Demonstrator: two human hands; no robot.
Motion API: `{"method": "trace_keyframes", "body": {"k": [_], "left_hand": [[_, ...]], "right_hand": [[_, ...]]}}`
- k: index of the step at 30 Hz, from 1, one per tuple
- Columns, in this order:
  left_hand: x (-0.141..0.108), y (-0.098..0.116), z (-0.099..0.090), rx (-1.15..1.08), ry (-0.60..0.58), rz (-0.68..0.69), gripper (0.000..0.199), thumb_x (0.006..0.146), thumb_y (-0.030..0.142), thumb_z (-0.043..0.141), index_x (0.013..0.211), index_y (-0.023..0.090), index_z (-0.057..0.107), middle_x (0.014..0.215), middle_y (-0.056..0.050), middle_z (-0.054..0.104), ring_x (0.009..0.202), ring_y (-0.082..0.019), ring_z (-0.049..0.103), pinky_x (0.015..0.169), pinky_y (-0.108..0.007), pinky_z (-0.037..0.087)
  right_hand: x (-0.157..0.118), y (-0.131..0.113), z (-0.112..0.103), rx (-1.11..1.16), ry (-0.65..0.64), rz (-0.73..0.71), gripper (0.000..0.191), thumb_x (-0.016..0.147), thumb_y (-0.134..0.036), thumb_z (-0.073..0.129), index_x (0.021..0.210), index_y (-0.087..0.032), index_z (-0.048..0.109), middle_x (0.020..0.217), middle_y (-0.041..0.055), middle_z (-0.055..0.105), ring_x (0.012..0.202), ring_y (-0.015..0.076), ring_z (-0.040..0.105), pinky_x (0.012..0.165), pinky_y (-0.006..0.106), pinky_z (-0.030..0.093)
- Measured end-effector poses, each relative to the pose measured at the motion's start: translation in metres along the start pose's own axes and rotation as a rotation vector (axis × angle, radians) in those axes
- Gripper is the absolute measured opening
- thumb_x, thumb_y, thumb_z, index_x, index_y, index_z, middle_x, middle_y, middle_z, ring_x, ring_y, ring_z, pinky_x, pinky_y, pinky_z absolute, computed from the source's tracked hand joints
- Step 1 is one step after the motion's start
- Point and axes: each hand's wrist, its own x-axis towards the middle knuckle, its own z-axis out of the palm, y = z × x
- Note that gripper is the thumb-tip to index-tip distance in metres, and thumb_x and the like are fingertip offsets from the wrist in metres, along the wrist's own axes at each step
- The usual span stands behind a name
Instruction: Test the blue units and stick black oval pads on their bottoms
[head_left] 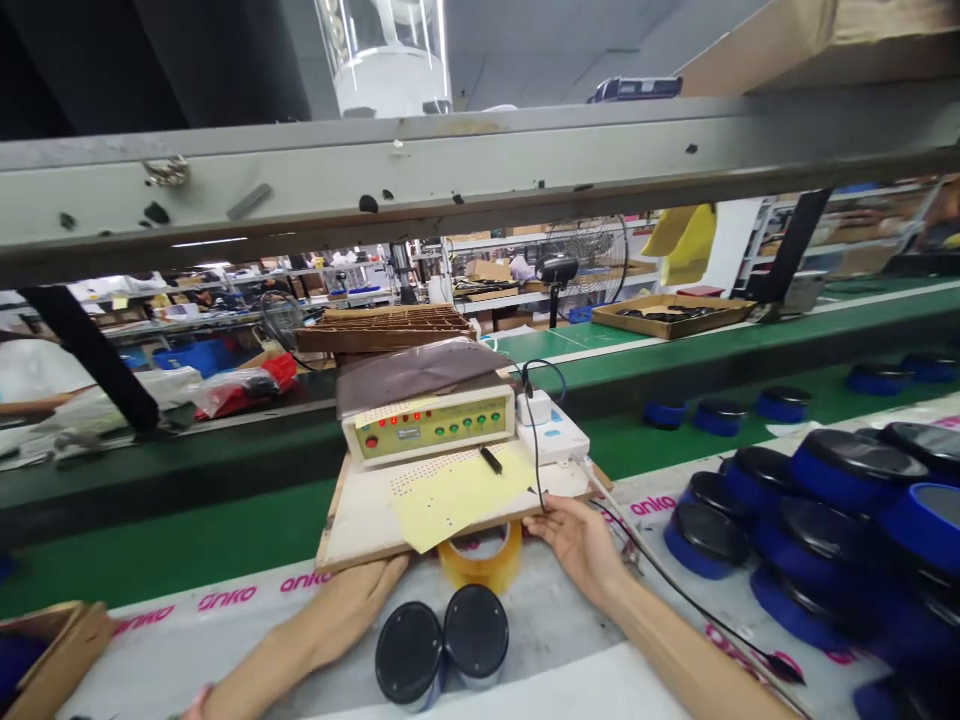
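Both hands lie open, gripping nothing: left hand palm-down, right hand (fingers slightly curled) on the wooden board.

Workshop shelving, pedestal fan beyond

Left hand on near edge of wooden board, right hand at its right corner. Board carries yellow perforated sheet and beige tester box, red and green LEDs lit. Amber tape roll between hands, two black-capped cylinders nearer the body. Blue-and-black round units right of right hand.
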Motion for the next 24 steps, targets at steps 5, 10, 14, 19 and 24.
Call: {"method": "trace_keyframes", "body": {"k": [5,10,14,19,24], "left_hand": [[-0.056,0.040,-0.012,0.134,-0.016,-0.061,0.041,0.095,0.044,0.028,0.111,0.025,0.061,0.119,-0.005,0.062,0.114,-0.024,0.054,0.101,-0.043,0.041],[-0.045,0.081,0.012,0.433,-0.047,0.164,0.057,0.085,0.057,0.047,0.125,0.017,0.051,0.130,-0.013,0.051,0.119,-0.031,0.047,0.100,-0.047,0.040],[-0.026,0.089,0.038,0.408,-0.077,0.229,0.070,0.080,0.060,0.051,0.136,0.018,0.039,0.128,-0.014,0.052,0.108,-0.034,0.055,0.090,-0.049,0.046],[-0.030,0.066,0.036,0.434,-0.056,0.241,0.055,0.086,0.049,0.045,0.133,0.019,0.044,0.123,-0.015,0.054,0.099,-0.033,0.060,0.086,-0.050,0.047],[-0.034,0.049,0.028,0.523,-0.047,0.235,0.059,0.082,0.057,0.048,0.129,0.022,0.050,0.126,-0.012,0.055,0.109,-0.033,0.055,0.093,-0.051,0.044]], "right_hand": [[-0.001,0.002,0.003,-0.128,0.051,-0.001,0.024,0.093,-0.035,0.053,0.088,-0.012,0.060,0.079,-0.0001,0.062,0.064,0.0111,0.060,0.060,0.027,0.051],[-0.005,0.005,0.015,-0.411,0.107,0.031,0.025,0.093,-0.035,0.052,0.104,-0.013,0.057,0.091,0.0029,0.061,0.069,0.0121,0.060,0.060,0.027,0.052],[-0.029,-0.020,0.027,-0.731,0.065,0.049,0.024,0.094,-0.035,0.052,0.098,-0.012,0.059,0.083,0.0012,0.062,0.063,0.0104,0.059,0.057,0.026,0.051],[-0.112,-0.097,0.010,-1.199,0.066,-0.194,0.018,0.083,-0.029,0.063,0.072,-0.015,0.063,0.063,-0.0017,0.062,0.055,0.0110,0.056,0.051,0.021,0.041],[-0.200,-0.130,-0.062,-1.658,0.346,-0.347,0.020,0.084,-0.025,0.052,0.073,-0.022,0.068,0.057,0.0012,0.063,0.055,0.0180,0.057,0.053,0.025,0.033]]}}
